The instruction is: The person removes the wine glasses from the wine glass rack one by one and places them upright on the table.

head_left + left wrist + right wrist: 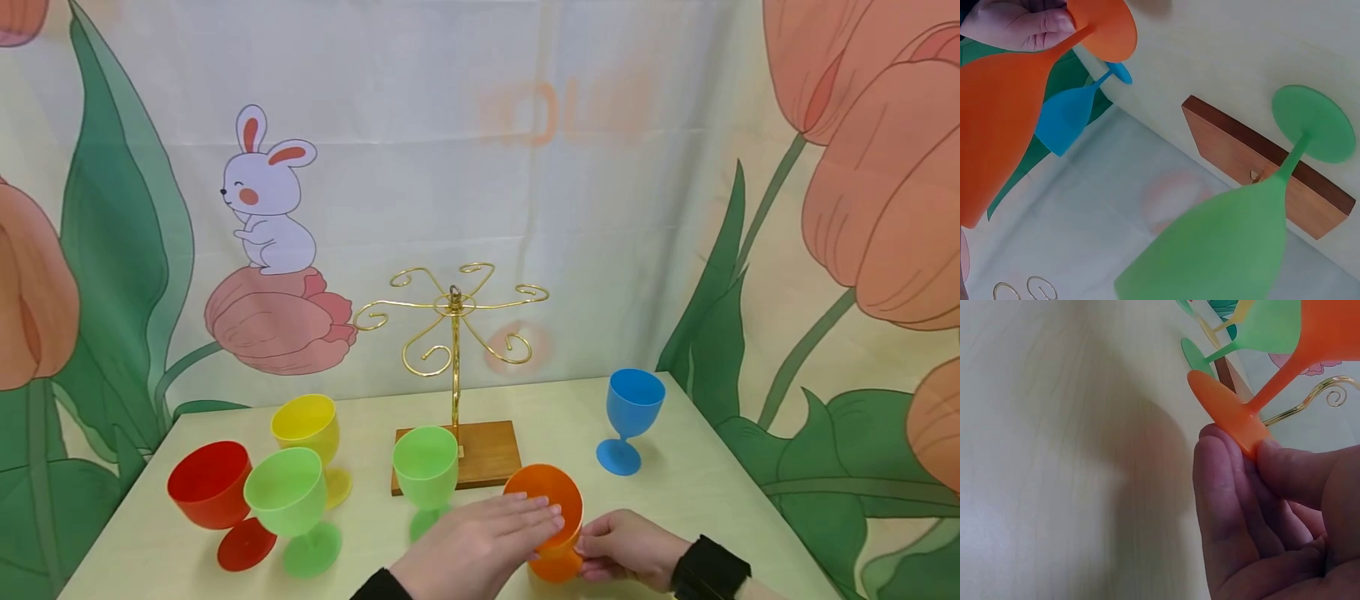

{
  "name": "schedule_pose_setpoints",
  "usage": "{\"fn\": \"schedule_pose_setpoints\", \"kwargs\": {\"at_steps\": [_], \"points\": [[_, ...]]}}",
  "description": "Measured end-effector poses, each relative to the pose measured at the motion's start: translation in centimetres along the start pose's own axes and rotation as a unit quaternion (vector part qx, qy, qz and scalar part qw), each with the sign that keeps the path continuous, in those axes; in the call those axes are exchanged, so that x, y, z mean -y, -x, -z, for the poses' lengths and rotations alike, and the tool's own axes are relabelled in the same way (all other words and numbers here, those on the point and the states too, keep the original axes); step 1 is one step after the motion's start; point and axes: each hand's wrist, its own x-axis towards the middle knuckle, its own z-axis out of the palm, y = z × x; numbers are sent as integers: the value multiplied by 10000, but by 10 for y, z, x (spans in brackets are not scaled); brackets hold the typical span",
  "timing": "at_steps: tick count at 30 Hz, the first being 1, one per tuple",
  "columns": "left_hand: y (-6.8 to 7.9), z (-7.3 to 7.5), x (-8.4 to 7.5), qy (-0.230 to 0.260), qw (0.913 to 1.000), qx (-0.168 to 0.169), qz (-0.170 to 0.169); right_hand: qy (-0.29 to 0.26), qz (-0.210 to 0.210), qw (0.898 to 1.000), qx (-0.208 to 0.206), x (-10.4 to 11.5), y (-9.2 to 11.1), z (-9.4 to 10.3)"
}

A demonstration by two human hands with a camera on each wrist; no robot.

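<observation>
An orange plastic goblet [553,492] is at the front of the table, right of the middle. My right hand [630,546] pinches the edge of its round foot between thumb and fingers. In the right wrist view the foot [1219,406] is tilted and raised off the tabletop. My left hand [480,542] lies across the near side of the orange bowl with its fingers straight and close together. Just left of that hand stands a green goblet [425,462], its foot partly covered by the hand in the head view.
Behind stands a gold stand [455,358] with curled arms on a wooden base [487,450]. A blue goblet [633,404] stands at the back right. Red [213,500], yellow [307,421] and green [288,496] goblets cluster on the left. A printed curtain [450,167] hangs behind.
</observation>
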Motion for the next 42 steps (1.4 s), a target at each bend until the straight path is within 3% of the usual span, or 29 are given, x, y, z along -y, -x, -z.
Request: {"fn": "schedule_pose_setpoints", "kwargs": {"at_steps": [5,9,11,13,14,15,17,19,20,21,22,25,30,34,39,42], "points": [[-1,2,0,265,9992,316,-2,17,-62,10000,-67,0,2,-5],[0,2,3,-75,9999,-12,-84,-10,149,9996,-236,-1,1,-7],[0,1,7,-248,9992,-308,-68,295,487,9964,-629,1,1,-7],[0,2,11,-390,9981,-467,54,1157,835,9803,-1363,5,3,-10],[-1,2,13,-388,9980,-471,170,1749,1055,9630,-1761,7,5,-11],[-2,3,14,-402,9978,-414,318,2432,1249,9376,-2147,9,7,-13],[-4,2,18,-467,9967,-215,621,3754,1514,8686,-2857,13,14,-18],[-8,1,21,-553,9943,31,907,4596,1772,8063,-3274,13,20,-21],[-10,0,23,-604,9929,134,1013,4849,1934,7831,-3379,12,21,-22],[-12,-2,25,-650,9914,241,1114,5005,2036,7678,-3444,12,22,-23],[-14,-4,27,-683,9897,329,1210,5074,2116,7592,-3483,11,23,-23],[-20,-10,35,-726,9847,560,1481,5119,2319,7455,-3583,9,23,-23],[-28,-22,49,-638,9770,892,1831,5181,2373,7360,-3656,4,22,-20],[-32,-31,56,-451,9719,1049,2057,5214,2139,7468,-3532,2,20,-21],[-33,-36,60,-535,9688,1061,2173,5234,1750,7720,-3152,6,18,-25],[-33,-37,60,-633,9675,1071,2202,5210,1647,7818,-3004,8,17,-28]]}}
